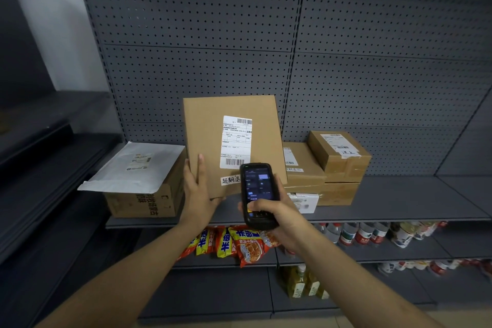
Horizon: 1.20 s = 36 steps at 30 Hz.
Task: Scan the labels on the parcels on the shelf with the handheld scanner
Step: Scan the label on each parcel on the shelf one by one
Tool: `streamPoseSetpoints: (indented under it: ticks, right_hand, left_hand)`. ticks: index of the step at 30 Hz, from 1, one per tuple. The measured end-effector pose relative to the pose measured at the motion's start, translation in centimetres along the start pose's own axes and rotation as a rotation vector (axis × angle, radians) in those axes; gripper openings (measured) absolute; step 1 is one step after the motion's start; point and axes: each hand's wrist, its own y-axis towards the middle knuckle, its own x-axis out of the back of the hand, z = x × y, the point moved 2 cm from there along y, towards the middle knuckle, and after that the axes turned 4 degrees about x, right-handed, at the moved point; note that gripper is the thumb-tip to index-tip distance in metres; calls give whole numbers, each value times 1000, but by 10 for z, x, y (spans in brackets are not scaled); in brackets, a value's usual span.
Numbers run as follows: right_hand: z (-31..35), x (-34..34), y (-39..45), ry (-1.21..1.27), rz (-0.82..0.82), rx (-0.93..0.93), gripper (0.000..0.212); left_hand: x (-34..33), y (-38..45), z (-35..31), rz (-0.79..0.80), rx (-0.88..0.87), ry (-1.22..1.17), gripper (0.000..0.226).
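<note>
**Now: flat parcel tilted up, scanner raised to its label**

Right now your left hand [198, 189] grips the lower left corner of a flat cardboard parcel [210, 136] at the centre of the frame, fingers lying along its front face and the palm cupping the bottom edge, so the box stands tilted upright above the grey shelf [399, 202]. Its white shipping label [235, 141] faces you, with one barcode at the top and one at the bottom, and a handwritten strip sits just below it.

Your right hand [277, 213] is clenched around the handheld scanner [257, 194], thumb pressed on the keypad, screen lit. The scanner's top end overlaps the label's lower right corner in the picture; whether it touches the box, you cannot tell.

Left of centre, a white mailer bag [133, 168] lies across a brown carton [149, 202]. Right of centre, a small taped box [340, 154] rests on a stack of flatter cartons [306, 168], each with its own label.

Lower in the frame, noodle packets [239, 243] sit under your right wrist, water bottles [372, 233] run to the right, and oil bottles [300, 283] stand below.
</note>
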Motion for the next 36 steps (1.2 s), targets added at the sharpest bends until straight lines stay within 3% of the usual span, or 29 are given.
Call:
streamPoseSetpoints:
  ticks: [5, 9, 18, 36]
  right_hand:
    - [4, 11, 6, -27, -58, 0, 74]
    - [2, 7, 9, -8, -3, -50, 70]
    - [-6, -23, 5, 12, 149, -34, 69]
    - [-20, -39, 6, 41, 163, 0, 73]
  left_hand:
    - [1, 5, 8, 12, -6, 12, 127]
    - [1, 10, 13, 10, -26, 26, 127]
    - [8, 13, 13, 15, -43, 21, 122]
    - [14, 11, 40, 21, -28, -6, 132]
